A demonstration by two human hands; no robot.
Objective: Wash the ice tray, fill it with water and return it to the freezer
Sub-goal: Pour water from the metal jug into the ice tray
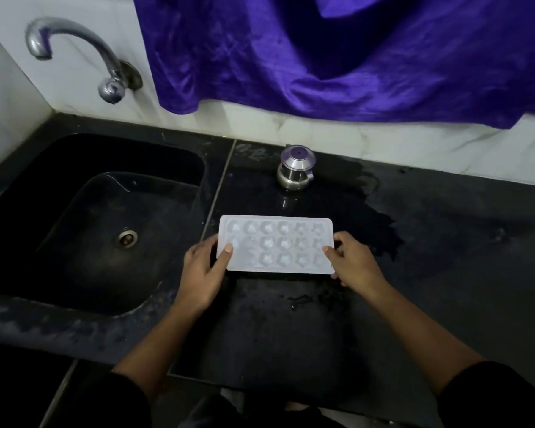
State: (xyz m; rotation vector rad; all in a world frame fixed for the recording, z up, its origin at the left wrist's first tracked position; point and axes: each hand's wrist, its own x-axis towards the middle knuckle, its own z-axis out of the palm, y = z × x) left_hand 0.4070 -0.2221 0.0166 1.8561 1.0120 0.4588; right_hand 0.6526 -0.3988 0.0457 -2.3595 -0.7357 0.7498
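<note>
So we've got the white ice tray (275, 244) sitting out over the dark countertop (430, 242), just to the right of the black sink (84, 217), and we're gripping it at both short ends. Our left hand (203, 273) is wrapped around the left end with the thumb lying on top near the corner and the other fingers tucked under, so it's closed on the tray, not loose. Our right hand (352, 261) does the same on the right end, thumb pressed on the top edge, fingers curled beneath. Can't really tell if the tray is resting on the counter or held just off it, the angle doesn't give that away. The tray has three rows of little star-ish pockets facing up, and whether there's any water in them is hard to say, they just look pale and shiny. Behind the tray, a bit apart from it, there's a small steel pot with a lid (295, 168) standing upright near the wall. The counter around it looks wet, with a darker patch spreading to the right. The curved metal tap (74, 50) sticks out of the wall above the sink, no water running. A big purple cloth (337, 57) hangs down over the white tiles.
</note>
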